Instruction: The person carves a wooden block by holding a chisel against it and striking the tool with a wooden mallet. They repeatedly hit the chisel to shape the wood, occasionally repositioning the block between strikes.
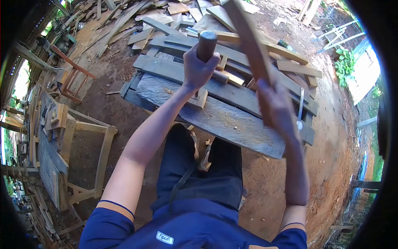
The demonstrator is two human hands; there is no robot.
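My left hand point(198, 71) is wrapped round the upright handle of a chisel point(207, 41), whose broad top stands out above the fist. Under that hand a small light piece of wood point(202, 99) lies near the front edge of the plank workbench point(248, 133); the chisel's blade is mostly hidden. My right hand point(277, 103) grips a long brown wooden bar point(244, 37), held raised and slanting up to the left over the bench's right side. The bar and hand are slightly blurred. Wood chips point(228, 120) lie scattered on the bench top.
Several boards point(286, 50) are stacked across the bench's far side, beside a metal rod point(301, 103). Beyond lies a heap of scrap planks point(178, 12). A wooden frame table point(54, 153) stands at left, near a reddish chair frame point(74, 79). Bare earth point(327, 166) surrounds the bench.
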